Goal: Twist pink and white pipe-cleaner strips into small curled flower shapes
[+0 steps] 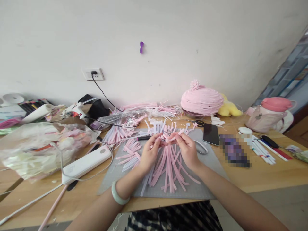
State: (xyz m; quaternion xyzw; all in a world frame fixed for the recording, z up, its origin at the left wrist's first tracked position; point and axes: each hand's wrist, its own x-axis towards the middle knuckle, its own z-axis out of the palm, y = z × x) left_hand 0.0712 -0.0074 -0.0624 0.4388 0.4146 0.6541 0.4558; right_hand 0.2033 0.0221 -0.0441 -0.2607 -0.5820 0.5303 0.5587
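**Bending a pink strip over the mat**

I see my left hand (150,153) and right hand (187,148) both pinched shut on one pink strip (171,138), held just above the grey mat (207,183). I think I am curling it. Next I would need a gentle, tight roll. More loose strips (168,166) lie below; farther back sits a pink hat (201,100).

left hand (149,153) raised, fingers pinched | right hand (187,148) raised, fingers pinched | fingertips nearly meeting
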